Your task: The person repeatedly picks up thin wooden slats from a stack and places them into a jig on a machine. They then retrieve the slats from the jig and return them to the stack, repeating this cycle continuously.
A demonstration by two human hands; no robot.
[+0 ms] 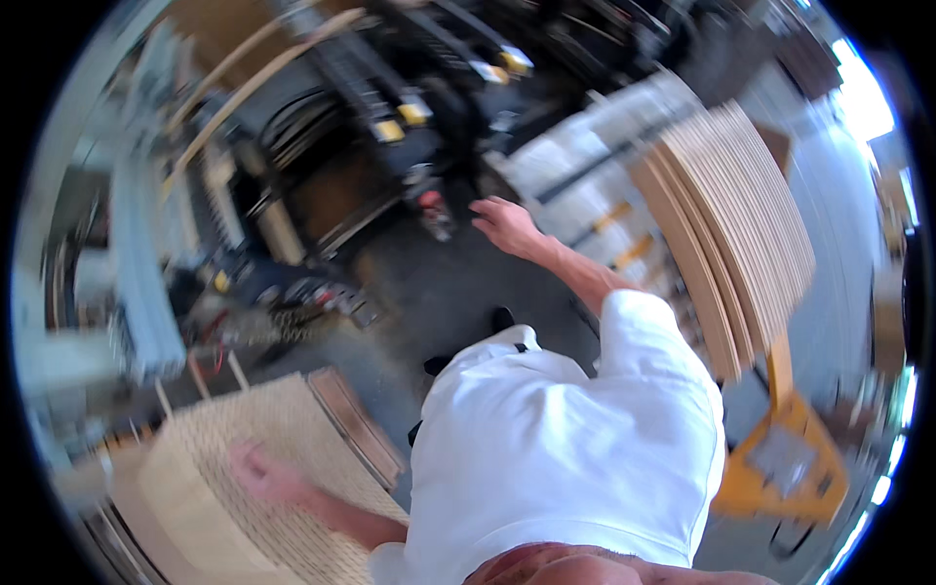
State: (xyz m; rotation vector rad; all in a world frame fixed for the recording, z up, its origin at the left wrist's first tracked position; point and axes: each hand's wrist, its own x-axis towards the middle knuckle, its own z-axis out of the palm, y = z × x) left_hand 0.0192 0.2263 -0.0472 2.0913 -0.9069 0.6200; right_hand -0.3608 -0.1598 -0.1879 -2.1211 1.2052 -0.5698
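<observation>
My left hand, smeared by motion, is over a stack of pale wooden boards at the lower left. Its fingers are too blurred to read, and I cannot tell whether it touches the boards. My right hand hangs in the air ahead of my body, with loosely bent fingers pointing left and nothing visible in them. Nearest to it is a pale, blocky surface with dark strips across it. Right of that stands a tall stack of brown boards with evenly lined edges.
A yellow pallet-truck part stands by the brown stack. Dark machinery with yellow-tipped arms fills the far side. Darker strips of board lie along the pale stack. Grey floor runs between the stacks.
</observation>
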